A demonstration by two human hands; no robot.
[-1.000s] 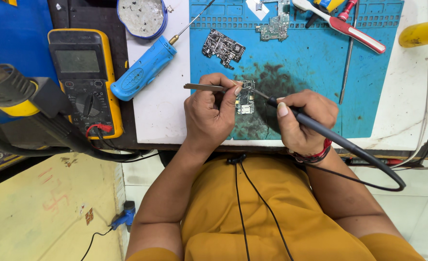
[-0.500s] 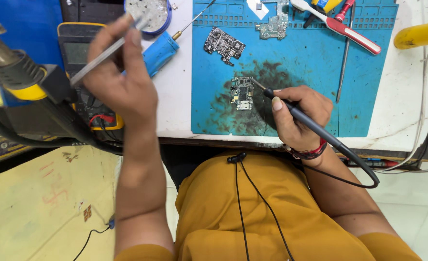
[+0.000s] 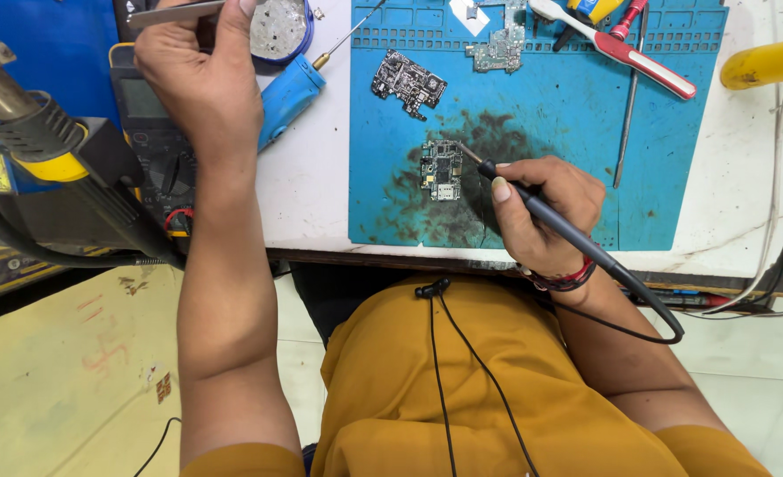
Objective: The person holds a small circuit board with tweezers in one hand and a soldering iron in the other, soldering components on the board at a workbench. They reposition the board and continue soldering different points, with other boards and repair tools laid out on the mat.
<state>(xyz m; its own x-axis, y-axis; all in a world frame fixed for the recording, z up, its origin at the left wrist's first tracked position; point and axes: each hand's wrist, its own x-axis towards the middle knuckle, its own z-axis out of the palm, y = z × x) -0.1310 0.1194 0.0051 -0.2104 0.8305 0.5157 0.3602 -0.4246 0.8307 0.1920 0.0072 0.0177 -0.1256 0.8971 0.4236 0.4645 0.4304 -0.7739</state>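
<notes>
Blue screwdriver (image 3: 290, 97), spare circuit board (image 3: 407, 82) (dark), yellow multimeter (image 3: 157, 163)

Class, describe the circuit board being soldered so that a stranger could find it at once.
Start at the blue work mat. Near its scorched middle lies a small circuit board, at the tip of the soldering iron in the right hand. The other two boards lie farther up, untouched.

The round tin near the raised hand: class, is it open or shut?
Open. The round tin has no lid on it, and its grey, crusted contents show inside the blue rim, just right of the left hand holding tweezers.
</notes>
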